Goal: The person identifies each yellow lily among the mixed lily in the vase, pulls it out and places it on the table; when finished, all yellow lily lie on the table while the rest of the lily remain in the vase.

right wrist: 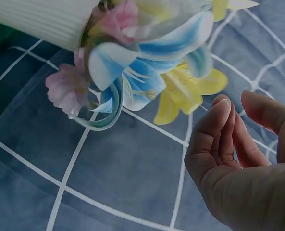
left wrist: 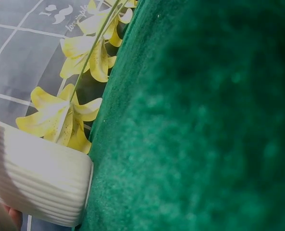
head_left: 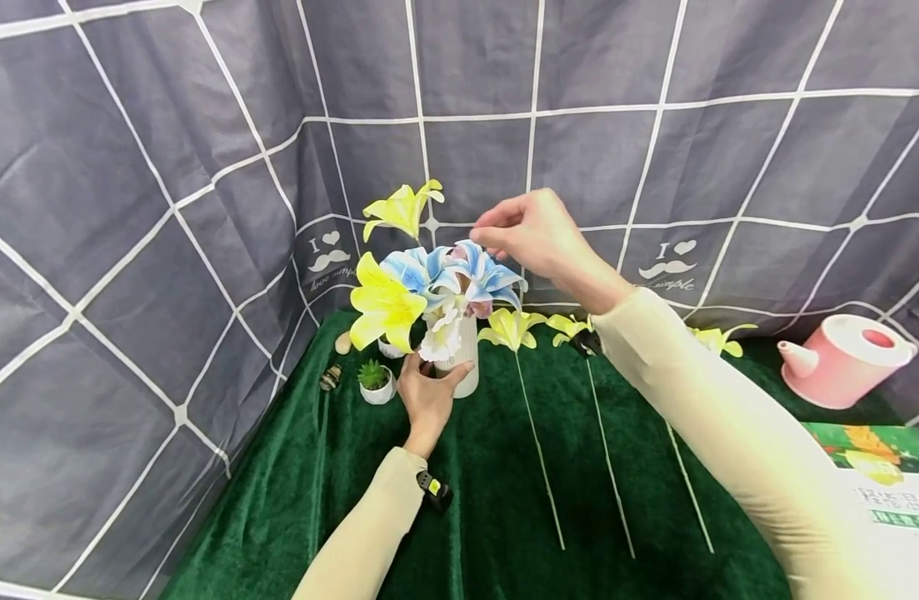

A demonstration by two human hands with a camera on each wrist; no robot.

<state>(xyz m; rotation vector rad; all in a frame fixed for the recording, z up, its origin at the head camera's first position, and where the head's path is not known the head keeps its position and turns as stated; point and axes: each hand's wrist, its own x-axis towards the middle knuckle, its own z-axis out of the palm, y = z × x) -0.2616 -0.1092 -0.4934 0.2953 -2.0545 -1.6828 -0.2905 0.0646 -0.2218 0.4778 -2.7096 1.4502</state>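
A white ribbed vase stands on a green cloth near the back. My left hand holds it around its side, the thumb showing at its front. Blue-and-white lilies, a white ruffled flower and small pink blooms fill its top. Two yellow lilies belong to the bunch: one leans left at the front, another rises higher behind. My right hand is just above the right-hand blue lily. In the right wrist view its fingers are loosely bent, thumb apart, with nothing between them.
Yellow lilies on long stems lie on the green cloth right of the vase. A potted succulent and pebbles are at left. A pink watering can and a printed packet occupy the right. Grey gridded fabric hangs behind.
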